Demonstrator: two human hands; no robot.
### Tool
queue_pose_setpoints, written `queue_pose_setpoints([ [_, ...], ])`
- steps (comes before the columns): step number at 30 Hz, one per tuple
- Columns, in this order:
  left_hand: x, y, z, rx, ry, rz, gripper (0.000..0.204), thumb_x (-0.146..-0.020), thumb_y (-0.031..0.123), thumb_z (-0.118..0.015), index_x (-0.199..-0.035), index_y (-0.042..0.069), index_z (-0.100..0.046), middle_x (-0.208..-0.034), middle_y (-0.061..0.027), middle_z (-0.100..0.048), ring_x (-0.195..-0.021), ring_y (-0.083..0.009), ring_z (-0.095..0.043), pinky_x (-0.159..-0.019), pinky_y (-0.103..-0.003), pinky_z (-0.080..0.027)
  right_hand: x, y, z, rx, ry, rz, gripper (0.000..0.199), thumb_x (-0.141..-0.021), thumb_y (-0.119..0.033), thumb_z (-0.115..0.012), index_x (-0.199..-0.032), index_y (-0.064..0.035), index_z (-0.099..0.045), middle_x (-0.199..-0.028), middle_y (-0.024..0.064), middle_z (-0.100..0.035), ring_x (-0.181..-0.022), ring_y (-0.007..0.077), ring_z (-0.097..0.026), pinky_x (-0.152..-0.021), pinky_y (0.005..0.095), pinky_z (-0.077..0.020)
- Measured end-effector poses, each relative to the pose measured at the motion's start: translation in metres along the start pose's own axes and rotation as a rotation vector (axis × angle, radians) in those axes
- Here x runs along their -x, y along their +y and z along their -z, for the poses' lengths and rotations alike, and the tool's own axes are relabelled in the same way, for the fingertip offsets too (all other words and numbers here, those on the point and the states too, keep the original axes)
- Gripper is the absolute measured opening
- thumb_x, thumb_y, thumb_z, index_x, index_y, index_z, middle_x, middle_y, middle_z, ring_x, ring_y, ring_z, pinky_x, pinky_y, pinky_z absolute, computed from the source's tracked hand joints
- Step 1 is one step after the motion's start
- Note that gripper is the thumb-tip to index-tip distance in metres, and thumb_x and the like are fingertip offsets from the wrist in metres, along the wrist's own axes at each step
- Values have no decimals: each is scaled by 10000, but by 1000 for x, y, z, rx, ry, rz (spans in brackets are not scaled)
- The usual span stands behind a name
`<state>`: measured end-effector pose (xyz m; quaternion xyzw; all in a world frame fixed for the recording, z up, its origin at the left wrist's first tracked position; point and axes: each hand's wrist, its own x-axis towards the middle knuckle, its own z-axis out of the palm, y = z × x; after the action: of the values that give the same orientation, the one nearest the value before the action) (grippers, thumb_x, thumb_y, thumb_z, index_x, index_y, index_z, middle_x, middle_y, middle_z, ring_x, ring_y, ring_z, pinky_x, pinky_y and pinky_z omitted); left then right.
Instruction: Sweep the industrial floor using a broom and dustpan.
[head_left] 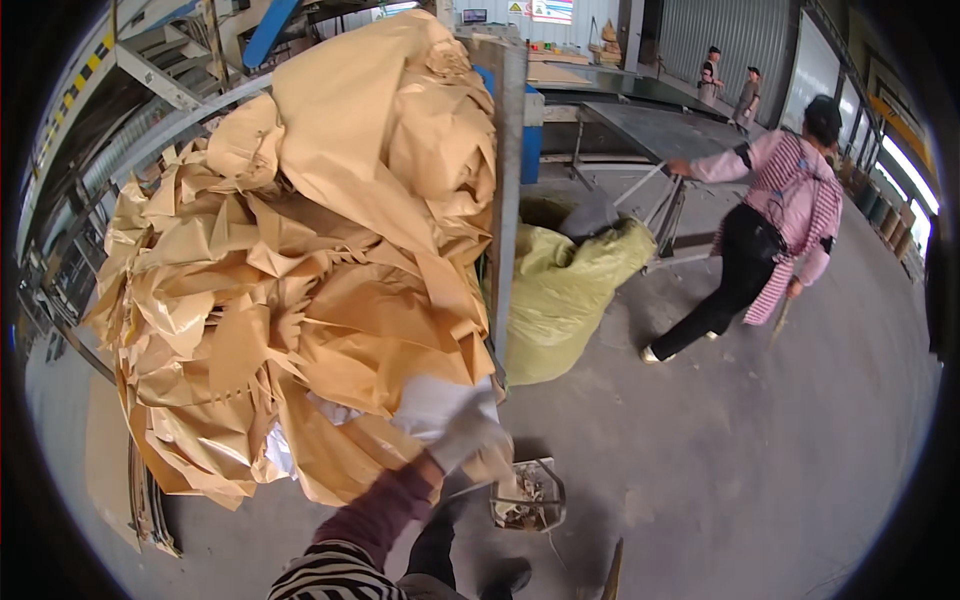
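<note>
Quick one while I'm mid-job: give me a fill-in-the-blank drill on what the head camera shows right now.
1. The gloved hand presses into a big heap of crumpled ____ paper.
2. The bulging sack right of the heap is ____ in colour.
3. The co-worker in the striped pink top is pulling a metal ____.
4. The small metal tray of scraps sits on the ____.

Missing words: brown; green; cart; floor
</note>
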<state>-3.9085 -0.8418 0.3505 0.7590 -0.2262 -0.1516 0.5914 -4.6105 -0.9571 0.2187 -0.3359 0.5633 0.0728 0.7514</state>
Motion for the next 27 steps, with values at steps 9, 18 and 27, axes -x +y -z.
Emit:
queue_pose_setpoints([
  [9, -202, -26, 232, -820, 580, -422, 519, -774, 228, -663, -1235, 42, -513, -1163, -151, -520, -1067, -243, -528, -905, -364, -453, 92, -167, -188, -214, 17, 38, 99, -911, -203, -576, -962, -117, -577, -587, -17, -543, -417, 101, -493, -341, 240, -363],
  [18, -318, -43, 276, -1575, -77, 276, 380, -800, 350, -568, -1012, 52, -672, -1018, -158, -665, -900, -307, -664, -755, -427, -539, 92, -212, -250, -173, 147, -62, 342, -912, -235, -583, -1227, -111, -537, -744, 3, -605, -466, 76, -497, -357, 225, -360],
  [27, -236, 33, 268, -1179, 255, 505, 450, -827, 433, -547, -1033, 42, -627, -1060, -160, -652, -892, -301, -651, -786, -403, -523, 84, -194, -261, -101, 179, 31, 341, -891, -229, -586, -1195, -105, -498, -658, 9, -574, -425, 106, -501, -347, 253, -410],
])
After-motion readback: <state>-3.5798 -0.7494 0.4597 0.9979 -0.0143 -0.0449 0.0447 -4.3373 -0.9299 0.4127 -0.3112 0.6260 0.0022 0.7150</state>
